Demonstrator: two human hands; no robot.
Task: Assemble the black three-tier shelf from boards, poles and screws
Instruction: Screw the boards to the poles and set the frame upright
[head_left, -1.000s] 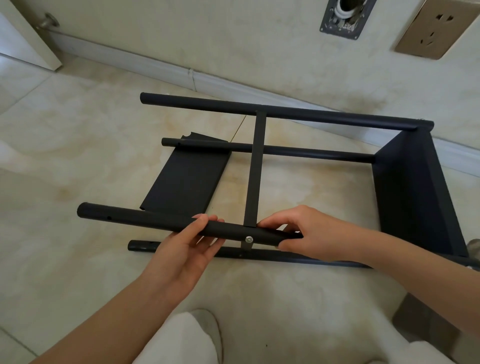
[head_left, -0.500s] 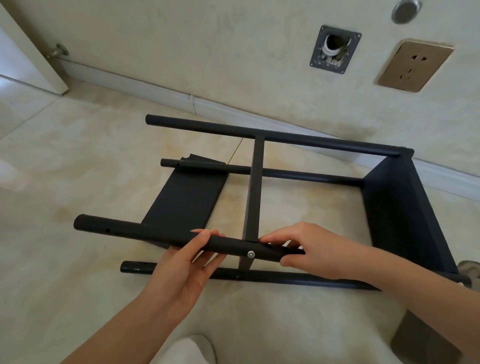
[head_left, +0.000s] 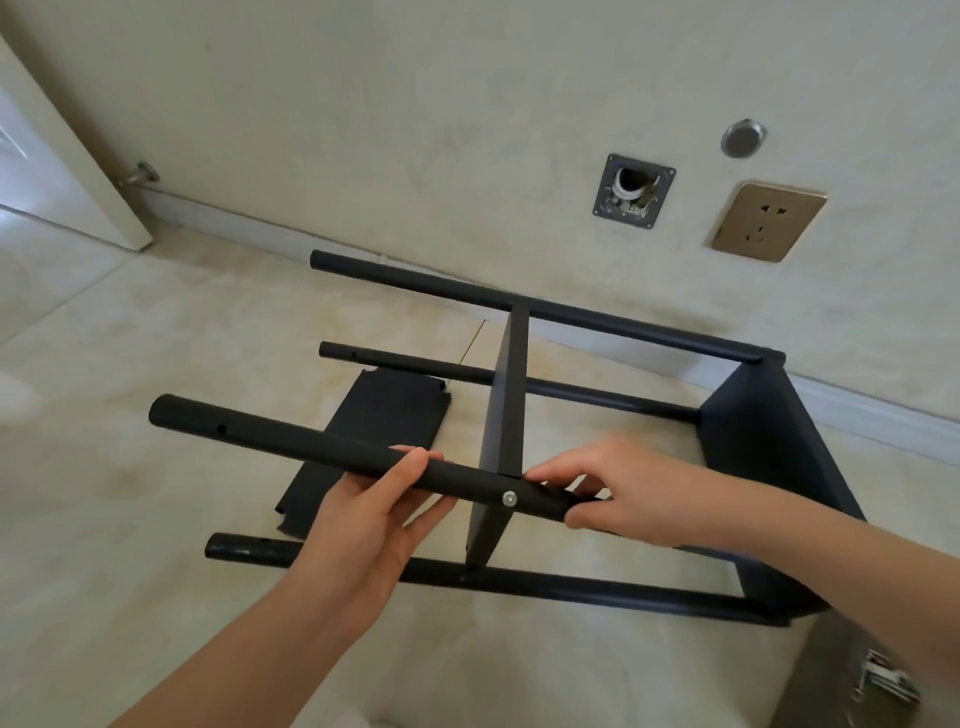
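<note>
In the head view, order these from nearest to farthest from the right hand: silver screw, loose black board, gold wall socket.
1. Silver screw in the held black pole, just left of the right hand.
2. Loose black board, flat on the floor, further left.
3. Gold wall socket, up on the wall.

Soft, even daylight, brightest at far left; wide-angle edges bend, slightly soft.

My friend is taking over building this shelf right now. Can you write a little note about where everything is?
Left hand and right hand each hold the near top pole, one on each side of its silver screw.
The shelf lies on its side on the floor: four poles, the middle board and the end board are joined.
Left: the loose board on the floor goes at the open pole ends, where holes are unfilled.
</note>
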